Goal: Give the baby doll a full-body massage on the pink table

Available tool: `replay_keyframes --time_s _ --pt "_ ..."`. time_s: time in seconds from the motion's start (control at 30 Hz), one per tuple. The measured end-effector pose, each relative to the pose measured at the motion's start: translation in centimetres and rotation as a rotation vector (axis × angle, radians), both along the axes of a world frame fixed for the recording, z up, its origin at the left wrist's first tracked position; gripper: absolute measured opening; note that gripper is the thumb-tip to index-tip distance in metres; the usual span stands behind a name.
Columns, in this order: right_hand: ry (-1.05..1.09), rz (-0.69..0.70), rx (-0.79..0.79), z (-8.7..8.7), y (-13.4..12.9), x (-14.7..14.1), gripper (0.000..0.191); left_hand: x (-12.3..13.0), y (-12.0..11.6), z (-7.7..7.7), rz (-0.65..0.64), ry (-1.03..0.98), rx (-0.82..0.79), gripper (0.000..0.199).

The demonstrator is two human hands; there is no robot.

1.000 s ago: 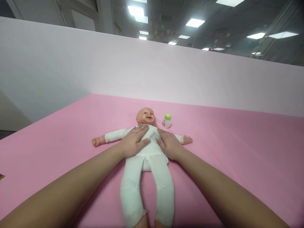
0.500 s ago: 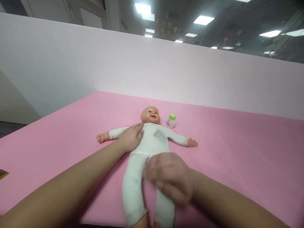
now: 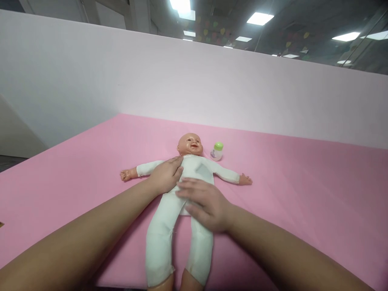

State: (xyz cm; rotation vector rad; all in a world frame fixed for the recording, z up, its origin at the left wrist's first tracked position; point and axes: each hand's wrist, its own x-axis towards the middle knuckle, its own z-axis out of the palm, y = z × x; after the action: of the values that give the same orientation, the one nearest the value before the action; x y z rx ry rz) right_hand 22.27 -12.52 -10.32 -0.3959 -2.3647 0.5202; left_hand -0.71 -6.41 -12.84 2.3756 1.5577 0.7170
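A baby doll (image 3: 198,163) in a white cloth body lies face up, its arms spread and its legs toward me. My left hand (image 3: 166,174) rests flat on the side of its chest, near the shoulder, with the fingers stretched out. Over the doll's lower belly and hip is my right hand (image 3: 206,202), palm down, its fingers extended and a little apart. Neither hand grips anything. Beside the doll's head, on the right, is a small clear bottle (image 3: 217,152) with a green cap.
The doll lies on a pink padded surface (image 3: 291,182). A white wall (image 3: 212,89) rises behind it and along the left side. A small brown and yellow piece (image 3: 1,224) shows at the far left edge.
My right hand has moved up and slightly left, from over the legs to the lower belly, and its curled fingers have opened. The doll's legs have shifted left. My left hand stays on the chest.
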Motion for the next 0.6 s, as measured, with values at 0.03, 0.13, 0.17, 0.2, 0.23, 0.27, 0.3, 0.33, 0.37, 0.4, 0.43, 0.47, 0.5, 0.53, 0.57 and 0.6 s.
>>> replay_keyframes --time_s 0.03,0.13,0.17,0.2,0.23,0.27,0.3,0.33,0.37,0.4,0.43,0.47,0.5,0.53,0.57,0.6 --pt "-0.090 -0.066 0.013 -0.1 1.0 0.3 0.044 0.0 0.0 0.0 -0.012 0.005 -0.001 0.066" --pt "-0.309 -0.170 0.003 -0.3 4.2 1.5 0.054 0.0 0.0 -0.2 -0.026 0.031 0.004 0.064" --pt "-0.329 -0.205 -0.006 -0.4 5.1 1.9 0.054 0.0 0.0 -0.2 -0.027 0.038 0.006 0.065" --pt "-0.336 -0.246 -0.018 -0.5 5.9 2.3 0.054 0.0 0.0 -0.2 -0.031 0.041 0.008 0.066" --pt "-0.333 -0.295 -0.034 -0.6 6.5 2.6 0.055 0.0 0.0 -0.3 -0.036 0.041 0.009 0.066" --pt "-0.330 -0.345 -0.053 -0.8 7.1 3.0 0.056 0.0 0.0 -0.3 -0.039 0.040 0.010 0.067" --pt "-0.331 -0.393 -0.070 -0.9 7.4 3.3 0.058 0.0 0.0 -0.3 -0.040 0.036 0.011 0.067" --pt "-0.333 -0.438 -0.086 -0.9 7.7 3.5 0.059 0.0 0.0 -0.3 -0.041 0.033 0.011 0.067" --pt "-0.338 -0.478 -0.100 -1.0 7.8 3.7 0.060 0.0 0.0 -0.2 -0.039 0.029 0.009 0.067" --pt "-0.343 -0.510 -0.110 -1.0 7.9 3.8 0.060 0.0 0.0 -0.1 -0.037 0.025 0.004 0.067" --pt "-0.348 -0.537 -0.117 -0.9 7.8 3.9 0.059 0.0 0.1 0.0 -0.030 0.022 0.001 0.066" --pt "-0.352 -0.559 -0.122 -0.9 7.7 3.9 0.058 -0.1 0.1 0.1 -0.017 0.020 0.000 0.064" --pt "-0.352 -0.576 -0.128 -0.7 7.6 3.9 0.057 -0.2 0.1 0.3 0.000 0.022 0.002 0.062" --pt "-0.350 -0.588 -0.132 -0.6 7.4 3.8 0.056 -0.5 0.1 0.5 0.024 0.026 0.006 0.058" --pt "-0.346 -0.596 -0.136 -0.5 7.3 3.8 0.055 -0.8 0.1 0.8 0.052 0.030 0.012 0.054" --pt "-0.343 -0.599 -0.140 -0.4 7.1 3.8 0.055 -1.2 -0.1 1.2 0.081 0.030 0.019 0.049"
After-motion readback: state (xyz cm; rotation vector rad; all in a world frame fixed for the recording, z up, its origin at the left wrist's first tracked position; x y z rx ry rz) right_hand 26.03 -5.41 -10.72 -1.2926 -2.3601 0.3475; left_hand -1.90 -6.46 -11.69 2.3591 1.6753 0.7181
